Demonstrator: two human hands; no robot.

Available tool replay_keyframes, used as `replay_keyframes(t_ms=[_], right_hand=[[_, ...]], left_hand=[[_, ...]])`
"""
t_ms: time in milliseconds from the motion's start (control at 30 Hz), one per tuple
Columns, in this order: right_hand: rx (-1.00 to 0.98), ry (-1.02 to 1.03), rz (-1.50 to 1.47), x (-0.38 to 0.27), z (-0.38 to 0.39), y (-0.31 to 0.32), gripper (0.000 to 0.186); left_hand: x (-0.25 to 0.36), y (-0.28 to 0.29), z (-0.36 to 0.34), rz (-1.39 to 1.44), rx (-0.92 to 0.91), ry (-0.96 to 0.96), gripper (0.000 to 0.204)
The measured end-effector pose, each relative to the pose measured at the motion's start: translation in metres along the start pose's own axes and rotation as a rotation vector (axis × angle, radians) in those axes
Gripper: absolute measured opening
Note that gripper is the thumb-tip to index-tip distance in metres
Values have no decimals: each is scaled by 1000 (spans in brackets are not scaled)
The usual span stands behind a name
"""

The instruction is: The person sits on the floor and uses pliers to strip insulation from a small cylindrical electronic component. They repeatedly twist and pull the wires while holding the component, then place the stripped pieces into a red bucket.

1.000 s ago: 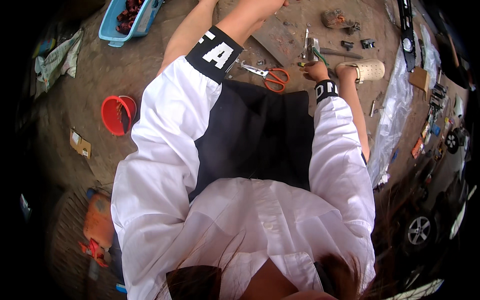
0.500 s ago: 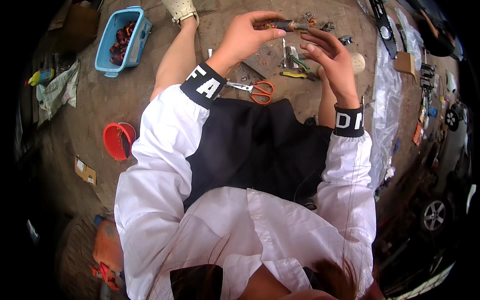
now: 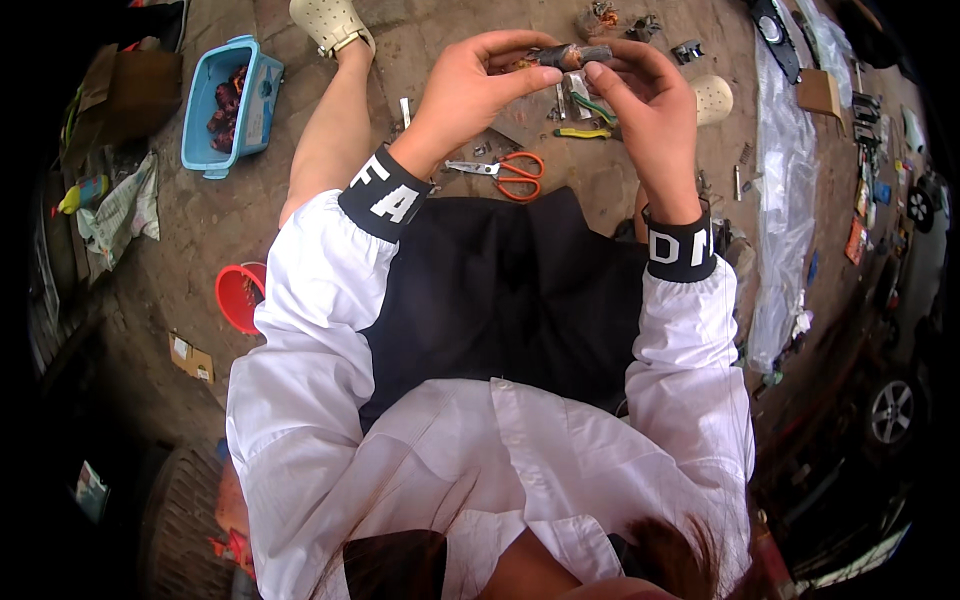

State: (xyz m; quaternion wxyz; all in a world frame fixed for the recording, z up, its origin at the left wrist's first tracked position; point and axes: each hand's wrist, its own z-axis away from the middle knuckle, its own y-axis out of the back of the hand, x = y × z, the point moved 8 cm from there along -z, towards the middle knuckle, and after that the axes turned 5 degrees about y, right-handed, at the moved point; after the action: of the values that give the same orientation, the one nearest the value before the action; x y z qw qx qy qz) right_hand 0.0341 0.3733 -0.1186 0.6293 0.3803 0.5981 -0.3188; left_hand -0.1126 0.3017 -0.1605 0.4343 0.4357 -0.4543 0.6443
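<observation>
Between my two hands is a dark cylindrical part with copper-coloured windings point(image 3: 570, 57), held crosswise above the ground. My left hand point(image 3: 478, 88) grips its left end between thumb and fingers. At the right end, the thumb and bent fingers of my right hand point(image 3: 652, 98) close on the part; some of those fingertips are hidden behind it. Below the hands lie orange-handled scissors point(image 3: 519, 182). Pliers with yellow handles point(image 3: 583, 132) and a green-handled tool point(image 3: 594, 107) rest near my right hand, partly covered by it.
On the left, a light-blue basket point(image 3: 191, 130) holds several dark reddish wound pieces. A red bucket point(image 3: 232, 300) stands closer to me. Clear plastic sheeting point(image 3: 778, 240) runs along the right, beside a small cardboard box point(image 3: 818, 92). Small metal parts point(image 3: 688, 52) lie beyond my hands.
My right hand's fingers were loosely spread around the part's right end; now they close on it. The part shows more fully between both hands. The whole view has shifted slightly.
</observation>
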Motion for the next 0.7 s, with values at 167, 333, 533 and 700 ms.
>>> replay_keyframes(t_ms=[167, 333, 533, 700], right_hand=[[-14, -63, 43, 4, 2, 4, 28], [7, -121, -17, 5, 2, 6, 25], [-47, -188, -83, 10, 2, 8, 22], [-112, -166, 20, 3, 0, 9, 20]], left_hand=[[-10, -3, 1, -26, -10, 14, 35], [-7, -8, 2, -59, -49, -2, 33], [-13, -9, 3, 12, -111, 88, 42], [-19, -17, 6, 223, -234, 237, 49]])
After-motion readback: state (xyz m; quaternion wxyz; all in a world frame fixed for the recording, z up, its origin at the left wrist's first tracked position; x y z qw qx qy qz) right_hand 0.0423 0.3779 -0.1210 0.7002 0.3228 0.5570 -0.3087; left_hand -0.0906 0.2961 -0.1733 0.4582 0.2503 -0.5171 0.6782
